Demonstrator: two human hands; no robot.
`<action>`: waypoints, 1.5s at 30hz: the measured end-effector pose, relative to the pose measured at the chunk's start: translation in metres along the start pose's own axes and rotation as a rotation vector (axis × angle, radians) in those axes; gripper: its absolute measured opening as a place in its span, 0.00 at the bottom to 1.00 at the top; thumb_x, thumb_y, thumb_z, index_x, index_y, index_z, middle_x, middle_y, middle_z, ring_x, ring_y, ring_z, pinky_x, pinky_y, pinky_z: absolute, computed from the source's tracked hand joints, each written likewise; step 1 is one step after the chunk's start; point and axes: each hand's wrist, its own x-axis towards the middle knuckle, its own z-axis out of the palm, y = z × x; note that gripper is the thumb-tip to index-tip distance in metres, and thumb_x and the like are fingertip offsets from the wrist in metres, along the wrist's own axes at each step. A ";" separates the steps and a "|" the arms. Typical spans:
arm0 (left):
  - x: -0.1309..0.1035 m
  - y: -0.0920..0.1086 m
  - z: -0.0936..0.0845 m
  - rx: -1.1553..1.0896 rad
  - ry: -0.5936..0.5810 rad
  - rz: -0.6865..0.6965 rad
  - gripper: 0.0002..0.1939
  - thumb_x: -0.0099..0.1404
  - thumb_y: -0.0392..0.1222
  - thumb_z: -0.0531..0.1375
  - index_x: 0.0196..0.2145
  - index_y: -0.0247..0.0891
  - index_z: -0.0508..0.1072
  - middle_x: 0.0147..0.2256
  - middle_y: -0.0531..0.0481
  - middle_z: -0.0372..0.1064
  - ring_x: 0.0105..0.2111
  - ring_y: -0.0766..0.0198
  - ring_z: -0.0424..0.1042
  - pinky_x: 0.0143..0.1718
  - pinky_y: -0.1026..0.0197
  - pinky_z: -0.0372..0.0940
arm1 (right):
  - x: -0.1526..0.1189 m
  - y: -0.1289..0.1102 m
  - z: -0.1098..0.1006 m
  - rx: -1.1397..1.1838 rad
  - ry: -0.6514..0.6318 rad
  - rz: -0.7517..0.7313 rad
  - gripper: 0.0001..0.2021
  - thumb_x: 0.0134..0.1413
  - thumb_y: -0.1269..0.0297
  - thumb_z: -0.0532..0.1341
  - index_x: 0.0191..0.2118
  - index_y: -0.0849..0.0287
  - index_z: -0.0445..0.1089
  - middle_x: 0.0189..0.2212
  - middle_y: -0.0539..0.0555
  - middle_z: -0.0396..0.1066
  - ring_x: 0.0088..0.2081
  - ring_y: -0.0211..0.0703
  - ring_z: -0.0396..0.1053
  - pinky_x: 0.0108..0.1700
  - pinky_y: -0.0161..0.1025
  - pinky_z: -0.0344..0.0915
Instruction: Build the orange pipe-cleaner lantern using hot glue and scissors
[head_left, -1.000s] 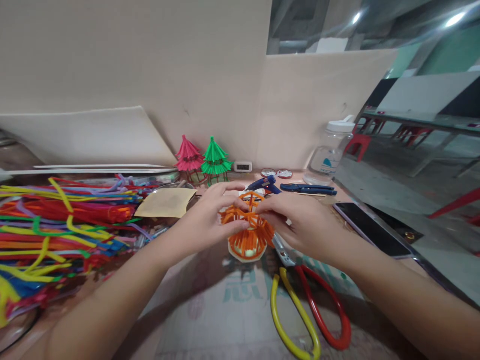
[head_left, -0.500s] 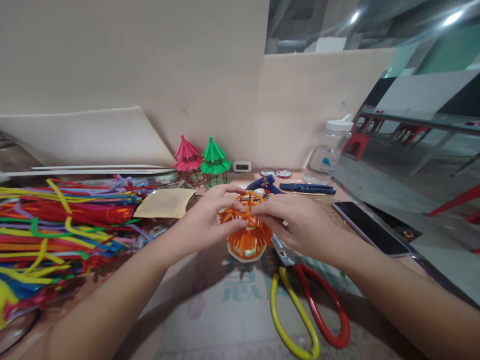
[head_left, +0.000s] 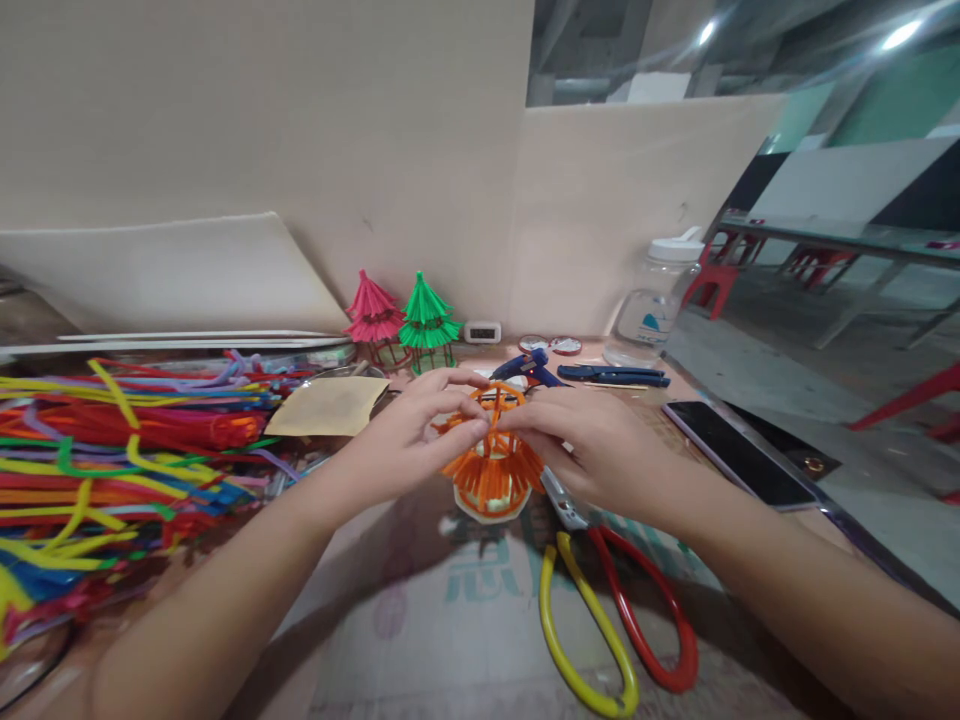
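Observation:
A small orange pipe-cleaner pavilion (head_left: 491,470) stands on a pale base in the middle of the table. My left hand (head_left: 409,440) pinches its roof from the left side. From the right, my right hand (head_left: 592,445) grips the same roof, fingertips meeting the left ones at the top. Both hands cover much of the roof's strands. Scissors with a yellow and a red handle (head_left: 607,620) lie just below my right wrist, blades pointing under the hand.
A big heap of coloured pipe cleaners (head_left: 112,460) fills the left side. Pink (head_left: 373,315) and green (head_left: 429,320) finished pavilions stand at the back wall. A blue glue gun (head_left: 525,368), pliers (head_left: 615,376), a plastic bottle (head_left: 652,305) and a phone (head_left: 731,455) lie to the right.
Both hands shifted slightly up and left on the orange roof, fingertips closing together at its top. Everything else on the table stays where it was.

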 end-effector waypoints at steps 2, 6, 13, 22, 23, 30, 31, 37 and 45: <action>0.001 0.001 0.001 -0.018 0.018 -0.027 0.12 0.72 0.46 0.54 0.36 0.41 0.75 0.55 0.46 0.65 0.58 0.55 0.64 0.60 0.48 0.58 | -0.001 0.000 0.000 0.002 0.002 -0.012 0.12 0.63 0.73 0.57 0.47 0.59 0.75 0.43 0.56 0.79 0.43 0.46 0.75 0.43 0.41 0.66; 0.003 0.002 0.003 -0.011 0.037 -0.037 0.11 0.71 0.46 0.56 0.34 0.40 0.74 0.54 0.45 0.66 0.57 0.55 0.65 0.60 0.49 0.59 | 0.000 -0.001 -0.004 0.036 0.001 0.014 0.11 0.62 0.74 0.57 0.46 0.60 0.75 0.41 0.55 0.79 0.42 0.45 0.75 0.43 0.39 0.66; 0.003 0.002 0.002 0.029 0.023 -0.041 0.12 0.71 0.46 0.55 0.32 0.40 0.73 0.54 0.45 0.66 0.58 0.54 0.64 0.60 0.48 0.58 | 0.002 0.001 -0.012 0.085 0.026 0.073 0.07 0.59 0.76 0.59 0.40 0.59 0.72 0.36 0.51 0.77 0.37 0.40 0.72 0.38 0.35 0.64; 0.003 0.003 0.001 0.046 0.029 -0.053 0.14 0.71 0.48 0.54 0.31 0.41 0.73 0.53 0.46 0.67 0.58 0.52 0.65 0.58 0.46 0.61 | 0.002 -0.001 -0.010 0.102 -0.001 0.077 0.08 0.59 0.76 0.60 0.41 0.59 0.73 0.36 0.52 0.77 0.34 0.40 0.71 0.37 0.35 0.64; 0.003 0.003 0.001 0.046 0.029 -0.052 0.14 0.71 0.48 0.54 0.31 0.41 0.73 0.53 0.46 0.67 0.58 0.52 0.65 0.58 0.46 0.61 | 0.002 -0.001 -0.010 0.096 -0.002 0.076 0.08 0.58 0.76 0.60 0.41 0.59 0.73 0.35 0.52 0.77 0.34 0.40 0.71 0.37 0.35 0.64; 0.002 0.004 0.001 0.051 0.026 -0.063 0.13 0.71 0.47 0.55 0.32 0.41 0.73 0.53 0.45 0.67 0.58 0.53 0.64 0.59 0.46 0.60 | 0.004 -0.002 -0.009 0.023 -0.009 0.073 0.08 0.58 0.76 0.61 0.41 0.59 0.73 0.34 0.52 0.77 0.33 0.40 0.70 0.36 0.36 0.62; 0.002 0.004 0.001 0.051 0.027 -0.064 0.13 0.71 0.47 0.55 0.32 0.41 0.73 0.53 0.46 0.67 0.59 0.53 0.64 0.59 0.47 0.60 | 0.004 -0.002 -0.008 0.012 -0.010 0.068 0.08 0.58 0.76 0.61 0.41 0.59 0.74 0.34 0.52 0.77 0.33 0.40 0.70 0.36 0.36 0.62; 0.003 0.003 0.001 0.050 0.026 -0.054 0.13 0.71 0.46 0.54 0.32 0.41 0.73 0.53 0.45 0.67 0.58 0.53 0.64 0.59 0.46 0.60 | 0.003 -0.004 -0.005 -0.039 0.037 0.046 0.06 0.61 0.72 0.60 0.41 0.59 0.73 0.35 0.53 0.77 0.35 0.42 0.71 0.38 0.38 0.64; 0.002 0.002 0.001 0.063 0.030 -0.032 0.12 0.71 0.45 0.55 0.32 0.41 0.73 0.53 0.46 0.67 0.58 0.53 0.65 0.59 0.46 0.59 | 0.004 -0.004 0.002 -0.101 0.082 0.019 0.06 0.61 0.69 0.58 0.39 0.60 0.73 0.32 0.55 0.78 0.33 0.43 0.72 0.37 0.39 0.65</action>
